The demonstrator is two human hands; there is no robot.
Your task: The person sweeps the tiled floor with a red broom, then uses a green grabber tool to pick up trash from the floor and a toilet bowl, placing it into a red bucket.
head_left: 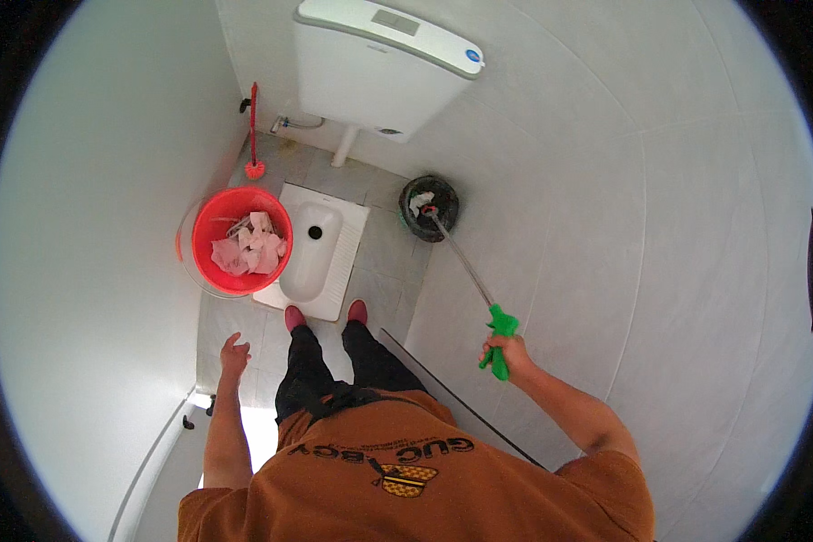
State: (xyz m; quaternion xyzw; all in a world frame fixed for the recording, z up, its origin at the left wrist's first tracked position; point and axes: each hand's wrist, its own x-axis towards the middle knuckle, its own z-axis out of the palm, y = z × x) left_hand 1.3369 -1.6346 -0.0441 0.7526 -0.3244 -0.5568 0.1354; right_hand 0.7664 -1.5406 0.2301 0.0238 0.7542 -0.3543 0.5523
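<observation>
My right hand is wrapped round the green pistol-style handle of a litter picker. The picker's long metal shaft slants down to the left, and its reddish tip is in the mouth of a bin lined with a black bag. White crumpled paper shows beside the tip; whether the jaws grip it I cannot tell. My left hand hangs free at the left with its fingers apart and loosely bent. It holds nothing. Beyond it stands a red bucket with pinkish-white crumpled paper inside.
A white squat toilet is set in the grey tiled floor between the bucket and the bin. Above it on the wall hangs a white cistern. A red toilet brush leans in the far left corner. Walls stand close on both sides.
</observation>
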